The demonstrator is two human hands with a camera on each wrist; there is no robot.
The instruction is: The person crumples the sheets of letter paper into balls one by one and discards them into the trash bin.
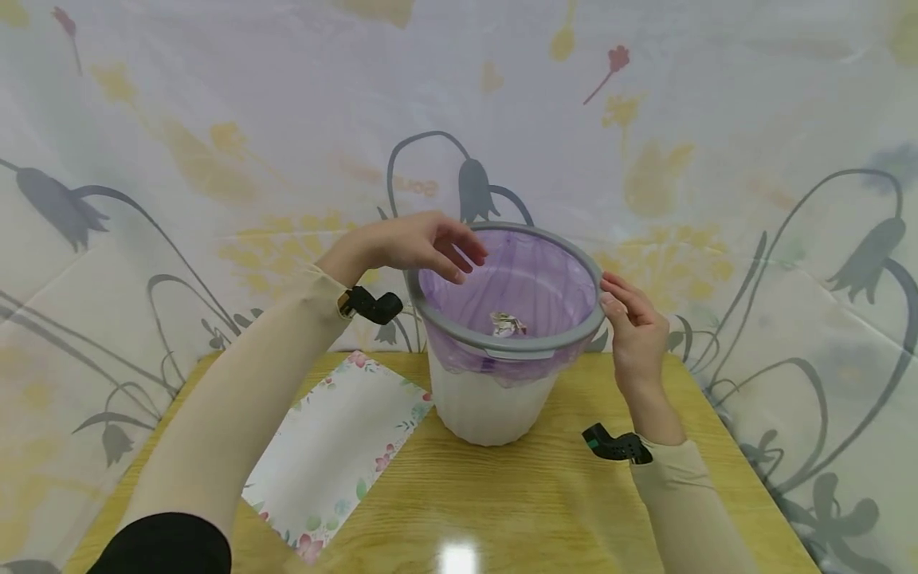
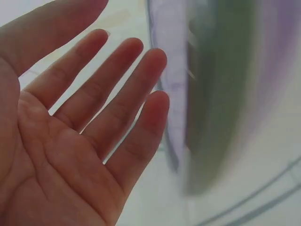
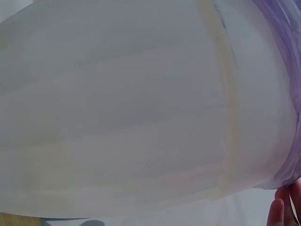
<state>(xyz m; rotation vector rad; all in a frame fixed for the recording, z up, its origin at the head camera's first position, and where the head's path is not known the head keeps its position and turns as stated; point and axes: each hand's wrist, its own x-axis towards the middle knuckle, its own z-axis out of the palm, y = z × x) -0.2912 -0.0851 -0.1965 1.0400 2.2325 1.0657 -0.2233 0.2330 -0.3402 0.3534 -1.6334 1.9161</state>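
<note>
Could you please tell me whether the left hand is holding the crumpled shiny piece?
No, the left hand is apart from the crumpled shiny piece, which shows within the bin.

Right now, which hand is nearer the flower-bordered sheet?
Left. The left hand is raised beyond the sheet; the right hand is across the bin, touching its grey rim.

left hand (image 1: pixel 429 241) over bin (image 1: pixel 489 408), right hand (image 1: pixel 636 325) touching rim (image 1: pixel 566 335), silvery scrap (image 1: pixel 508 324) inside
</note>
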